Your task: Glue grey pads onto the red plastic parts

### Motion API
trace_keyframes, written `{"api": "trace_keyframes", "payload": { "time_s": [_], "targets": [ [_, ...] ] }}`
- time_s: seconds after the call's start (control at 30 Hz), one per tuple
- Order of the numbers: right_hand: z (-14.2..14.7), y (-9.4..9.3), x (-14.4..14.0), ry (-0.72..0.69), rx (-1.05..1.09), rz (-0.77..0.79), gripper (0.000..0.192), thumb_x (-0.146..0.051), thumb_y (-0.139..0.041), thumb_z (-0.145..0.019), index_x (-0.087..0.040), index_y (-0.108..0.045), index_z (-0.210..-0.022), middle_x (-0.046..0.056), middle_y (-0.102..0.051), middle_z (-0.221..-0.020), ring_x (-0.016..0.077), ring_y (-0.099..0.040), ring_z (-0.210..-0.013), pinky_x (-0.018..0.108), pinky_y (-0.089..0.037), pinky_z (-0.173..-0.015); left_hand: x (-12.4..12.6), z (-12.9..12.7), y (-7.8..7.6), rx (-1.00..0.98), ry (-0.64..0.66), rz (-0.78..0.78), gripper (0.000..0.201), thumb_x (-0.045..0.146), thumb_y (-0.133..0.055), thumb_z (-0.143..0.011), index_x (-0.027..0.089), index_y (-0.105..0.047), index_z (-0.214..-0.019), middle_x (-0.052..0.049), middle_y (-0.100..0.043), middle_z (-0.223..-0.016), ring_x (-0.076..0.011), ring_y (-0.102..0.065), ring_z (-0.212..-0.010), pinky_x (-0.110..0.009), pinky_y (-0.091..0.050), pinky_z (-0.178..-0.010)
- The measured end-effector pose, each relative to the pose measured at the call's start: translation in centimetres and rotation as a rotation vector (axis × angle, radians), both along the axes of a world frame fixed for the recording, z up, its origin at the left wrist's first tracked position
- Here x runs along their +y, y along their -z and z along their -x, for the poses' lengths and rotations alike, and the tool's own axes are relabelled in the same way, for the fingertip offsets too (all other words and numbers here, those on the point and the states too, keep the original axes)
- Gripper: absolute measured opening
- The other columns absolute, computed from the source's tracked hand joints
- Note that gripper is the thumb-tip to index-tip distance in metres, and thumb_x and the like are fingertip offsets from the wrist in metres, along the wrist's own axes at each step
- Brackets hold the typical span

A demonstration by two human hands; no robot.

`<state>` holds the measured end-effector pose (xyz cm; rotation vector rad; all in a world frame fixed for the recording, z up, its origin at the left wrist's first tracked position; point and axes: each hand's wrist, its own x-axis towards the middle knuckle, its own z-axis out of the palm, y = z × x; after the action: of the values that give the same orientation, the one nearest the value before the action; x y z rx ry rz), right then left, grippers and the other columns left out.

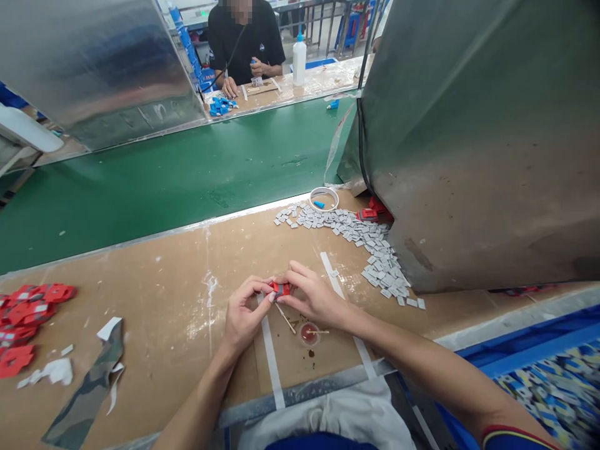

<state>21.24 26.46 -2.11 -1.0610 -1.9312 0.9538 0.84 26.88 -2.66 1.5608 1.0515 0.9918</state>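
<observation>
The fingers [260, 289] of both hands are closed narrowly on a small red part [280, 288], which is pinched between the left hand [242, 314] and the right hand [313, 296] just above the brown worktable [173, 294], near its front edge.

Beyond the worktable, a green conveyor belt [187, 162] is seen running across the view. A large metal housing [478, 137] is set at the right, and a second metal panel [94, 69] stands at the upper left. Across the belt, another person [246, 37] is seated at a far bench, both of that person's hands resting on it beside a white squeeze bottle [299, 60] and a few blue parts [220, 105].

Along the foot of the housing, a heap of small grey squares [370, 247] is spread over the table. A pile of red parts [28, 315] is laid at the left edge, with a camouflage strip [89, 394] and white paper scraps [51, 372] near it. A blue bin [548, 381] of printed pieces is placed at the lower right.

A roll of white tape [323, 199] lies by the grey heap. Just below the hands, a small cup of reddish liquid [309, 333] is set on the table, and a thin wooden stick [285, 318] is laid beside it.
</observation>
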Motion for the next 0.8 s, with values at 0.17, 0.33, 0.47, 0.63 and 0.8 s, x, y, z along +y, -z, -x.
{"api": "trace_keyframes", "payload": {
  "time_s": [0.17, 0.33, 0.47, 0.63, 0.8],
  "targets": [
    [0.8, 0.4, 0.3, 0.046, 0.339, 0.134, 0.028, -0.043, -0.070, -0.092, -0.019, -0.063, -0.103, 0.006, -0.057, -0.100, 0.0192, -0.063, -0.091, 0.034, -0.055, -0.083, 0.2, 0.1, 0.3, -0.055, -0.059, -0.081, 0.016, 0.027, -0.073, -0.088, 0.020, -0.070, -0.102, -0.007, -0.071, -0.108, -0.0209, -0.067, -0.109, -0.032, -0.052, -0.098],
    [1.4, 1.0, 0.5, -0.034, 0.638, 0.434, 0.034, -0.040, -0.073, -0.089, -0.021, -0.056, -0.110, 0.006, -0.066, -0.106, 0.0195, -0.070, -0.100, 0.037, -0.058, -0.092, 0.1, 0.1, 0.8, -0.055, -0.020, -0.038, 0.042, 0.032, -0.072, -0.089, 0.018, -0.063, -0.127, -0.013, -0.071, -0.126, -0.0241, -0.069, -0.115, -0.037, -0.055, -0.101],
    [1.0, 0.9, 0.4, 0.046, 0.377, 0.126, 0.018, -0.027, -0.067, -0.094, -0.021, -0.058, -0.109, 0.010, -0.064, -0.114, 0.0212, -0.066, -0.108, 0.039, -0.054, -0.095, 0.4, 0.5, 1.0, 0.072, -0.027, -0.134, 0.040, 0.031, -0.070, -0.090, 0.018, -0.066, -0.127, -0.012, -0.073, -0.123, -0.0243, -0.070, -0.112, -0.038, -0.054, -0.102],
    [0.4, 0.4, 0.3, 0.006, 0.132, -0.092, 0.003, -0.018, -0.058, -0.098, -0.021, -0.059, -0.099, 0.009, -0.063, -0.112, 0.0209, -0.063, -0.103, 0.035, -0.051, -0.089, 0.6, 1.0, 0.7, 0.167, 0.019, -0.234, 0.037, 0.028, -0.071, -0.090, 0.018, -0.068, -0.126, -0.013, -0.074, -0.121, -0.0234, -0.071, -0.109, -0.037, -0.056, -0.099],
    [0.9, 1.3, 0.1, 0.030, 0.129, -0.048, 0.014, -0.013, -0.057, -0.095, -0.019, -0.055, -0.083, 0.004, -0.052, -0.090, 0.0173, -0.056, -0.083, 0.028, -0.047, -0.074, 0.9, 1.1, 0.8, 0.197, 0.079, -0.246, 0.033, 0.031, -0.071, -0.090, 0.019, -0.071, -0.121, -0.013, -0.075, -0.119, -0.0242, -0.071, -0.109, -0.037, -0.057, -0.099]
  ]
}}
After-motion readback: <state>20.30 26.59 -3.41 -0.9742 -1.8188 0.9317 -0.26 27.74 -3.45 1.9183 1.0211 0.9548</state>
